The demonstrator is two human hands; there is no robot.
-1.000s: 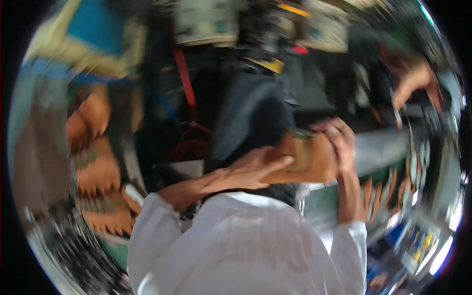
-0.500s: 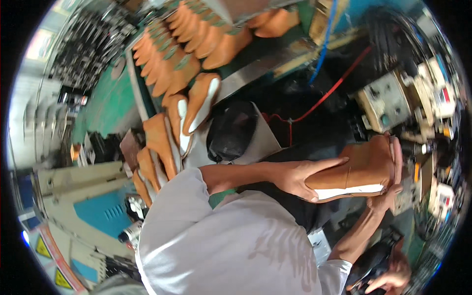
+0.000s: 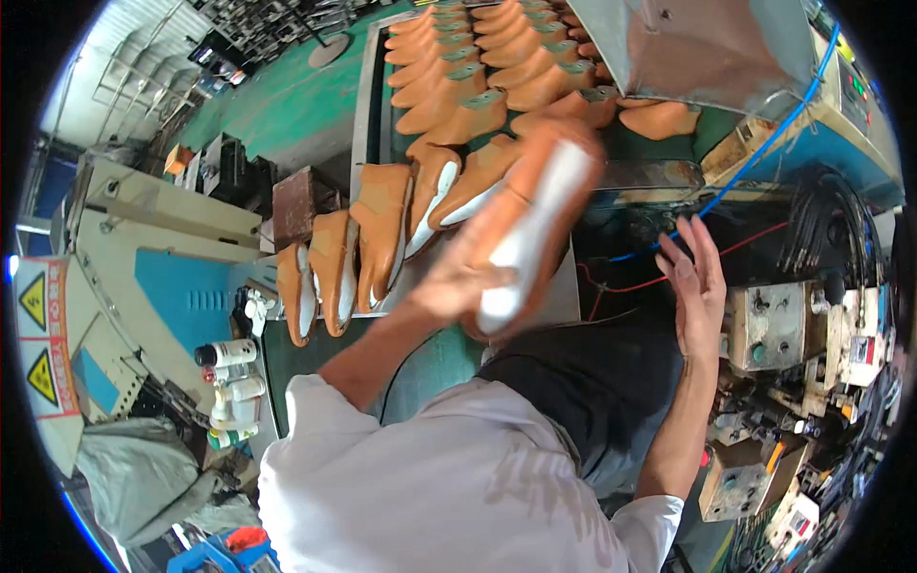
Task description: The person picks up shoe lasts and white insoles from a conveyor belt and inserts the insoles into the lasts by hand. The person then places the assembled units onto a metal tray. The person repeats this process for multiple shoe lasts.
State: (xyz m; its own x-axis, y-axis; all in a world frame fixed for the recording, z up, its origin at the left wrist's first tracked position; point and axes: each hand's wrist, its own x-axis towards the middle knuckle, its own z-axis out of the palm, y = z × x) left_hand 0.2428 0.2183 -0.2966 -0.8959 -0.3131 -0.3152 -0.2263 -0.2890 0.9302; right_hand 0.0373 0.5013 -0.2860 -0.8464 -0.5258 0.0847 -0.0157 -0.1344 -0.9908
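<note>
A tan shoe upper with a white sole insert (image 3: 537, 229), blurred by motion, is gripped in my left hand (image 3: 458, 283) with its white underside showing. My right hand (image 3: 697, 291) is raised on the right, fingers apart, holding nothing, close to the blue hose (image 3: 735, 205). Just left of the held upper, more tan uppers with white undersides (image 3: 437, 199) lean together on their sides. A tall tan upper (image 3: 380, 229) and smaller ones (image 3: 332, 272) stand farther left along the table edge.
Rows of tan uppers (image 3: 449, 91) fill a green-bedded conveyor at the back, under a grey metal hood (image 3: 707, 53). A red hose (image 3: 659, 280) crosses the dark gap. Control boxes (image 3: 769, 325) crowd the right; bottles (image 3: 229, 382) and a beige-blue machine (image 3: 172, 258) stand left.
The upper, held in both hands at the right, has swung left toward the other uppers in my left hand alone. My right hand has let go and opened. The view has turned left.
</note>
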